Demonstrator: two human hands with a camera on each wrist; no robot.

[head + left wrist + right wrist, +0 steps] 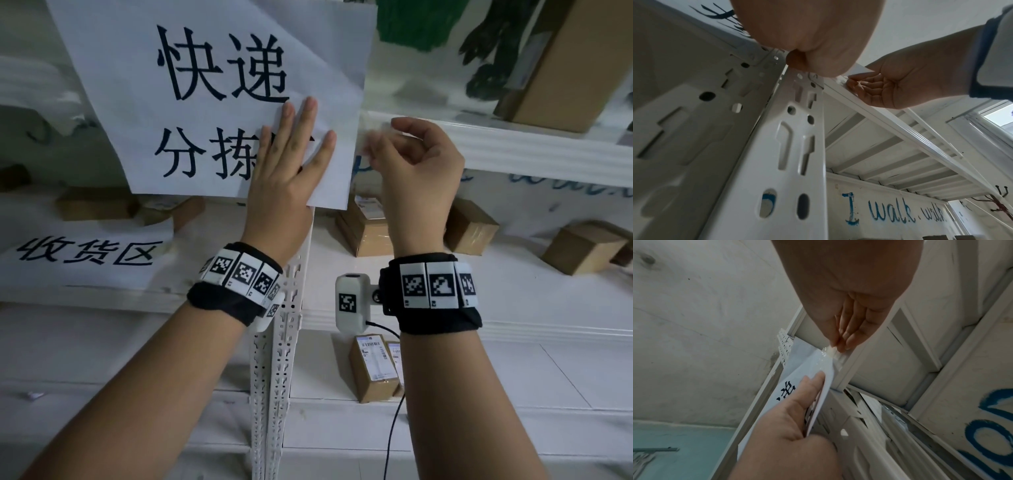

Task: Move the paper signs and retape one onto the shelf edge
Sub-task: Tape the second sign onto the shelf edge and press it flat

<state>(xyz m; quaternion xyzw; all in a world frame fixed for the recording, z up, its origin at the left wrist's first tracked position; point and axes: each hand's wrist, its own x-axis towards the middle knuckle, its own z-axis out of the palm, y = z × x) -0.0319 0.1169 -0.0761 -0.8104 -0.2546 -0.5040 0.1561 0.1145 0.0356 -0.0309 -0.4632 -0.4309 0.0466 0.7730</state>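
Observation:
A white paper sign [212, 96] with large black characters hangs against the white metal shelf upright. My left hand [294, 147] lies flat on its lower right part with fingers straight, pressing it [797, 395]. Just right of the sign's edge, my right hand [411, 157] pinches a strip of clear tape [828, 353] at the shelf edge [513, 144], where the tape meets the sign's corner. In the left wrist view the right hand [890, 87] touches the shelf beam. A second sign [85, 253] with black characters lies on the lower left shelf.
Several cardboard boxes [469, 226] sit on the middle shelf, another box [375, 366] on the shelf below. A large box [561, 61] stands on the top shelf at the right. The perforated upright [277, 359] runs down between my wrists. Blue writing [890, 211] marks the back wall.

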